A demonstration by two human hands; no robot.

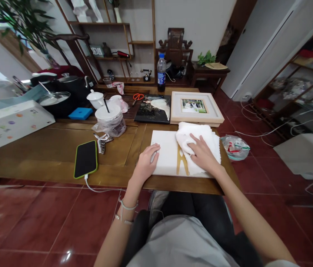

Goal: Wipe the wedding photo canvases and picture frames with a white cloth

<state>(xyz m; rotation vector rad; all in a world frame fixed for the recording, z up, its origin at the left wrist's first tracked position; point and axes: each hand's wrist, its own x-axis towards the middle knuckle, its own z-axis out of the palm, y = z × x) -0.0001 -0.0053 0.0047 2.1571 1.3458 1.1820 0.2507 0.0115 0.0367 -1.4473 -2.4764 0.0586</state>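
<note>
Bare forearms, no sleeves in view. Thin pale bracelets and a string band around the left wrist [125, 212]. Light grey top, dark trousers over the lap.

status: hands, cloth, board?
Left hand flat on white board edge. Right hand pressing white cloth onto board. Phone and framed photo nearby, apart.

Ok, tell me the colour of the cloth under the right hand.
White, seen in the head view: the cloth lies under the right hand.
</note>
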